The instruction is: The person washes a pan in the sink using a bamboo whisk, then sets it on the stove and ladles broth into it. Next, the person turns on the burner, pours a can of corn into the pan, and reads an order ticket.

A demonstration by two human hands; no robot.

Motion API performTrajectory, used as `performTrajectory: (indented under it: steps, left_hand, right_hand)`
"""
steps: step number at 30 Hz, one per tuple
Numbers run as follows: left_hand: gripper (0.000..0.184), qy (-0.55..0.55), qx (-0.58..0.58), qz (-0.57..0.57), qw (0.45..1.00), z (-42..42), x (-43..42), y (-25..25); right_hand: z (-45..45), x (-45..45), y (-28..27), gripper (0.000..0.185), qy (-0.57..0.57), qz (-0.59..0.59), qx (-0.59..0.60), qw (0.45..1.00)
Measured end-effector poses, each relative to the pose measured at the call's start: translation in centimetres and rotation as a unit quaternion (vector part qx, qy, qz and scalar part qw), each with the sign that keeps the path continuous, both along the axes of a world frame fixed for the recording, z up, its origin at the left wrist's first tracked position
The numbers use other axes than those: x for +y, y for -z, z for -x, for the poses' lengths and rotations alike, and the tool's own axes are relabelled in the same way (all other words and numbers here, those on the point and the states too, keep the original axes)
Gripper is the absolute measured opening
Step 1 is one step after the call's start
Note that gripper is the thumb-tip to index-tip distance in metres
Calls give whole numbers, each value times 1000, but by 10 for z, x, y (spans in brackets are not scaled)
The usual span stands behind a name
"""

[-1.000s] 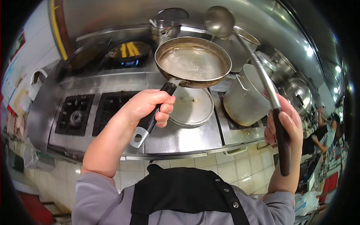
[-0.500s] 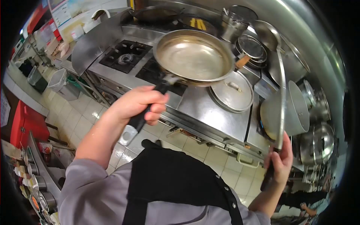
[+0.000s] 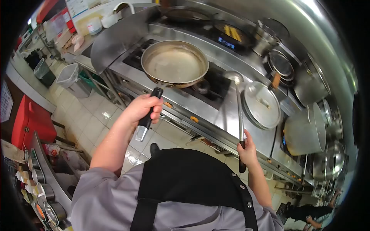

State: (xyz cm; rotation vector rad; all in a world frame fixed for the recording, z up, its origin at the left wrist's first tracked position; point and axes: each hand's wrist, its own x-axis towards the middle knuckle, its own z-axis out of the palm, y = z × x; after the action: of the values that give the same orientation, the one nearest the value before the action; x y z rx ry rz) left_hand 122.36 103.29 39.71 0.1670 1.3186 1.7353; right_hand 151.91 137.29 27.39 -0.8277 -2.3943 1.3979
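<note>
My left hand [image 3: 144, 107] is wrapped around the black handle of a wide metal frying pan [image 3: 175, 63]. The pan is held over the stove burners, and its inside shows pale metal with no food in it. In my right hand [image 3: 248, 148] is a long steel ladle [image 3: 239, 104], gripped by its black handle end. The ladle points up and away, its bowl above the stove just right of the burner grate [image 3: 214, 90]. A round metal lid [image 3: 264, 102] lies to the right of the ladle on the steel top.
A big stockpot [image 3: 306, 131] stands at the right, with a flame beside it. Behind are a dark pan with yellow strips [image 3: 232, 33], a tall steel pot [image 3: 266, 42] and strainers [image 3: 280, 63]. Bins [image 3: 73, 79] stand left. Another person [image 3: 308, 211] is at lower right.
The frying pan has moved left and away from me, over the burners. My right hand has swung the ladle left, away from the stockpot. The head view has also shifted.
</note>
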Motion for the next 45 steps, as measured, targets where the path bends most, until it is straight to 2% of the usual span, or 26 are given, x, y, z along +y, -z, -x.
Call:
performTrajectory:
  steps: [3,4,7,8,9,11,15,16,17,18,20,25,27,28,30,31,33,35,38,39,40,41,42,43,44,45]
  left_hand:
    - [13,-8,3,5,1000,44,-17,14]
    - [13,-9,1,9,1000,61,-23,19]
    - [13,2,-3,10,1000,112,-39,39]
    - [12,10,-3,9,1000,129,-42,44]
    - [12,13,-7,10,1000,144,-44,47]
    - [12,23,-16,13,1000,173,-49,52]
    - [14,24,-38,-2,999,217,-54,67]
    - [14,18,-45,-3,999,223,-53,68]
    - [14,15,-51,-5,999,229,-52,71]
    - [15,13,-48,6,999,236,-53,77]
    - [15,16,-47,7,999,254,-49,88]
    - [15,0,-44,32,999,270,-32,87]
    - [14,16,-57,26,998,280,-36,98]
    - [13,17,-52,27,998,284,-38,102]
    - [11,19,-46,37,998,292,-36,103]
    - [11,19,-46,49,998,295,-36,101]
    - [11,32,-59,59,996,305,-41,101]
    - [15,15,37,158,987,301,-39,89]
    - [22,19,109,226,968,291,-45,74]
    - [25,22,125,243,962,292,-56,84]
    - [26,38,176,247,952,283,-59,76]
    - [27,43,203,265,942,276,-59,69]
    - [27,50,217,280,934,272,-63,68]
    - [27,43,227,288,929,267,-64,63]
    - [25,44,239,328,913,266,-66,63]
    - [21,30,224,340,913,261,-60,55]
  right_hand:
    - [40,7,34,68,18,-132,-30,991]
    - [50,7,40,67,31,-141,-48,988]
    - [77,17,59,66,85,-304,-137,939]
    - [83,19,57,67,106,-298,-183,931]
    - [87,24,62,64,124,-362,-178,907]
    - [91,29,54,61,121,-385,-220,888]
    - [96,46,15,43,222,-339,-93,909]
    - [99,53,-5,37,261,-308,-67,912]
    - [109,45,-38,29,263,-352,-37,898]
    - [118,43,-64,29,281,-333,-19,900]
    - [137,52,-104,22,279,-272,123,913]
    - [222,44,-223,21,222,-308,267,886]
    - [255,67,-237,21,211,-184,342,897]
    - [269,90,-237,21,255,-314,347,846]
    - [284,152,-246,23,343,-356,381,782]
    - [285,193,-252,26,372,-301,398,782]
    - [288,257,-268,39,410,-146,318,843]
    - [290,294,-281,53,366,64,231,899]
    - [313,316,-277,61,300,243,143,911]
    - [316,335,-270,61,237,263,132,926]
    - [320,349,-263,61,174,251,145,941]
    - [333,344,-260,56,210,268,175,924]
    - [334,396,-247,42,81,290,154,941]
    - [343,439,-228,37,73,306,226,922]
    - [342,505,-212,30,-27,404,219,888]
    - [349,490,-220,23,84,354,248,898]
